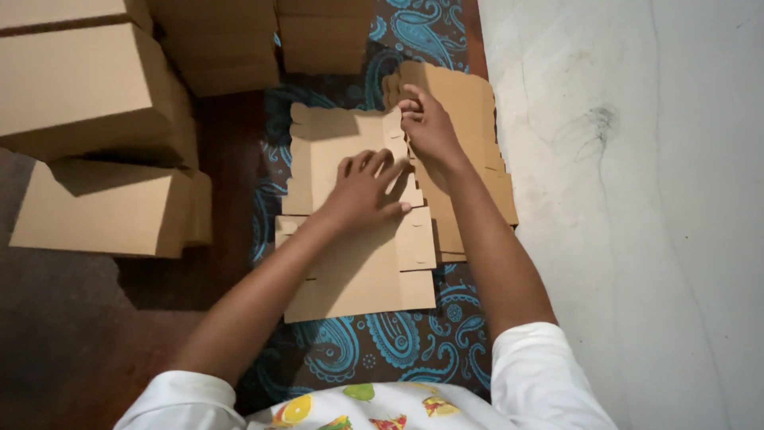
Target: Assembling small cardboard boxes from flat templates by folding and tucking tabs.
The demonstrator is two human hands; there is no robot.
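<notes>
**Two hands on a flat cardboard box blank, floor level**

I am looking straight down at my two bare arms reaching forward over a dark cloth with a blue paisley pattern, spread on the floor.

My left hand lies palm down, fingers spread open, pressing on one unfolded brown cardboard blank at the centre of the cloth. My right hand is at the blank's far right corner, fingers curled and pinching a raised side flap.

Just to the right, partly under the blank, sits one stack of further flat blanks; I cannot count its sheets.

To the left, I count three assembled brown boxes piled on a dark reddish floor. At least two more boxes stand along the top edge.

A pale, scuffed wall or slab fills the right side.
</notes>
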